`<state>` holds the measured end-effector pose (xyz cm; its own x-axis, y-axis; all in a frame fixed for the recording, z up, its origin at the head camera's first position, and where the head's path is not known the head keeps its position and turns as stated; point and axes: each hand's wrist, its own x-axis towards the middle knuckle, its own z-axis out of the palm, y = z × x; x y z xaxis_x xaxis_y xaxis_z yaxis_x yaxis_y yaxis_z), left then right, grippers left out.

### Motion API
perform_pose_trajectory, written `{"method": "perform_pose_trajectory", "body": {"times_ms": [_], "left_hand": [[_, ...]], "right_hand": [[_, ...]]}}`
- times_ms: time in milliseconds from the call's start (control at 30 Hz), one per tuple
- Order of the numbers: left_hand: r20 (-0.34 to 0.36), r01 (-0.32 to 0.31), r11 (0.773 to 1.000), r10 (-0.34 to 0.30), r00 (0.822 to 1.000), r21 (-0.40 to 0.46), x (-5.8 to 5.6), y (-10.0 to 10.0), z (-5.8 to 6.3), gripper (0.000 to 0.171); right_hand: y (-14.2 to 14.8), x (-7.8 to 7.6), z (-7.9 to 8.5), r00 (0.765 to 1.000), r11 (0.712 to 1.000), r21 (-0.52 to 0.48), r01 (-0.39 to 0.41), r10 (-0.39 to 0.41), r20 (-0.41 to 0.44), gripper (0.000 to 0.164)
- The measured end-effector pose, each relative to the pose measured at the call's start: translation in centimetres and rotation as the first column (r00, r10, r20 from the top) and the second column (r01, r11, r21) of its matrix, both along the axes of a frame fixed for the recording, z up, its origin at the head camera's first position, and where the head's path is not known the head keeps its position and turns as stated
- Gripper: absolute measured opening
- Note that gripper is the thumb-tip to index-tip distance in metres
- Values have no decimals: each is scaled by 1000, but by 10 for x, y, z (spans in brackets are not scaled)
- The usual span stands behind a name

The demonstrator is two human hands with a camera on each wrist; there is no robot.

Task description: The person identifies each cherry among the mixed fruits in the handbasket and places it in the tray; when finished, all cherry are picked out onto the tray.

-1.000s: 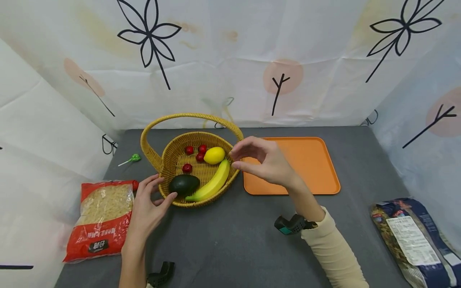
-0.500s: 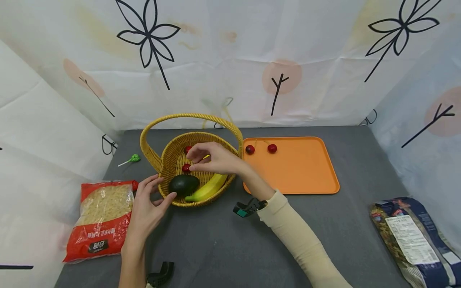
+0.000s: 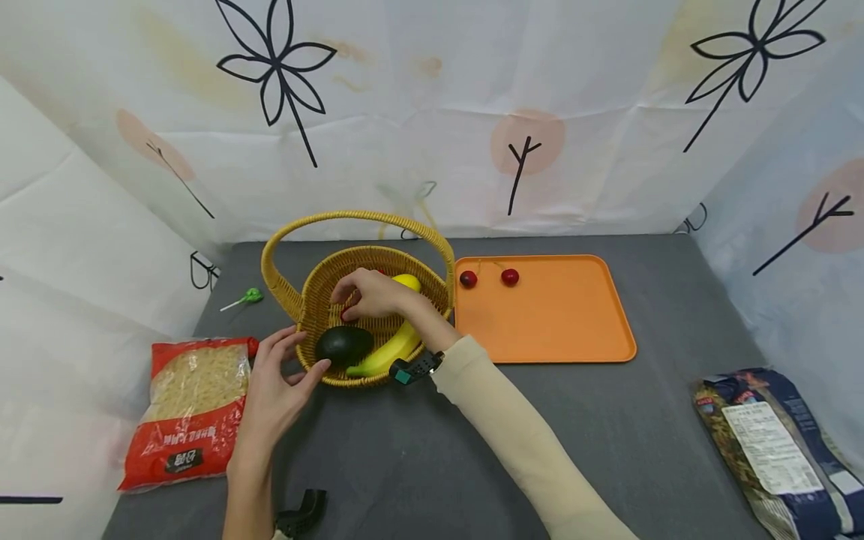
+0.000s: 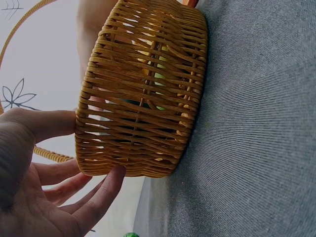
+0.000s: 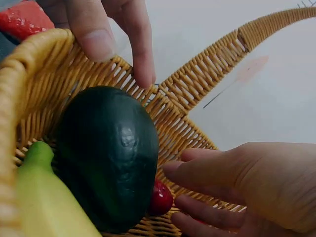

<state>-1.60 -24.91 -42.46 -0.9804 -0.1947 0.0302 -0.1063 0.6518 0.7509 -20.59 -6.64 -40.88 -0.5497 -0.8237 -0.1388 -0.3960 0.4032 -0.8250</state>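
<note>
A yellow wicker basket [image 3: 297, 300] stands on the grey table. My left hand [image 3: 280, 386] holds its near-left rim, the thumb on the edge and fingers against the side; in the left wrist view the fingers [image 4: 106, 195] touch the weave. My right hand [image 3: 371, 294] reaches into the basket, its fingers slightly bent and apart around a cherry [image 5: 161, 198]. I see no clear grip on it. A dark green avocado [image 3: 344, 345] and a banana [image 3: 388, 354] lie near the front. Behind the right hand, a lemon [image 3: 408, 283] is partly hidden.
An orange tray [image 3: 553, 322] with two cherries [image 3: 509, 277] along its back lies right of the basket. A red bag of pasta [image 3: 192, 412] is at left, a green lollipop [image 3: 253, 295] behind it. A dark blue package [image 3: 776, 450] lies at far right. The basket handle [image 3: 358, 215] arches up.
Two cherries now lie on the tray, first seen there half a second ago. My right hand has moved left from beside the tray down into the basket. The left hand stays at the rim.
</note>
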Motion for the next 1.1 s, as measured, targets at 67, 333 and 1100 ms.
{"method": "perform_pose_trajectory", "body": {"times_ms": [67, 333, 1100], "left_hand": [[1, 1, 1000, -1, 1000, 0, 0, 0, 0, 63], [-26, 9, 1000, -9, 1000, 15, 1, 0, 1, 62], [-33, 8, 1000, -8, 999, 10, 1, 0, 2, 62]], "right_hand": [[-2, -2, 0, 1000, 1000, 23, -16, 16, 0, 35], [-12, -5, -3, 999, 994, 93, -52, 52, 4, 36], [-4, 2, 3, 997, 999, 21, 35, -34, -66, 30]]}}
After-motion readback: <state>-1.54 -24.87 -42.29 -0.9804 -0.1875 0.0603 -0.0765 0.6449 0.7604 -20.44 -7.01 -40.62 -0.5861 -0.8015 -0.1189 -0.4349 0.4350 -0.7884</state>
